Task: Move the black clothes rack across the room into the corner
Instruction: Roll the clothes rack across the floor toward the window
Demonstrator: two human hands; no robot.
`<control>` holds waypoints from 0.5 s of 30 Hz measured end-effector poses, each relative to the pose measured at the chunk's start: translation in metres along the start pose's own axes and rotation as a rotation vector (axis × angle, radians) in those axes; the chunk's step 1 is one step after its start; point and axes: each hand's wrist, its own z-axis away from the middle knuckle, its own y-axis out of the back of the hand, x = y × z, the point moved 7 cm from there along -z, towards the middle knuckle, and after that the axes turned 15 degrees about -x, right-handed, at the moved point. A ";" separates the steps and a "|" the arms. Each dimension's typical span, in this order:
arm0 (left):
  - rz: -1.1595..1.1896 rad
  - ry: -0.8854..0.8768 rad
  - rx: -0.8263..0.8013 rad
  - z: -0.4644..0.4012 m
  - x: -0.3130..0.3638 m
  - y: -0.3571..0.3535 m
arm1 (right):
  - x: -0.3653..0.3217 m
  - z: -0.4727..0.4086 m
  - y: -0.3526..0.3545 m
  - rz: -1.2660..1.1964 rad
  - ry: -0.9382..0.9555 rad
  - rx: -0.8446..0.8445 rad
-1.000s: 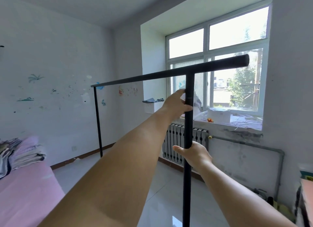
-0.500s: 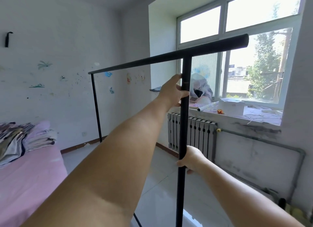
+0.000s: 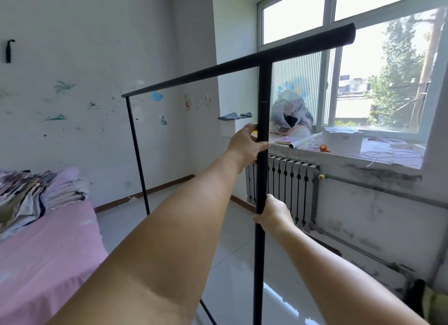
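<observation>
Black clothes rack [image 3: 263, 121] stands on tiled floor [image 3: 232, 249] between bed [image 3: 43, 252] and radiator [image 3: 286, 186]; left hand [image 3: 247, 144] and right hand [image 3: 272, 214] both clenched round near upright; frame looks light, rigid, tall, likely tippy; split high-low grip suits steering.

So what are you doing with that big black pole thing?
A person is carrying a black clothes rack across a bedroom. Both hands hold its near upright post: the left hand higher up, the right hand lower down. The rack is bare, with no clothes on its top bar. Ahead are a radiator under a cluttered window sill, and a pink bed sits on the left. The rack is not in a corner yet.
</observation>
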 end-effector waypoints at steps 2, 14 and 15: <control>0.000 0.007 -0.012 -0.009 -0.007 0.000 | 0.000 -0.009 0.003 0.002 -0.003 0.007; 0.004 0.020 -0.015 -0.088 -0.072 0.020 | 0.000 -0.109 0.010 0.061 -0.005 0.029; -0.002 0.019 -0.014 -0.098 -0.077 0.025 | -0.002 -0.122 0.010 0.067 -0.004 0.031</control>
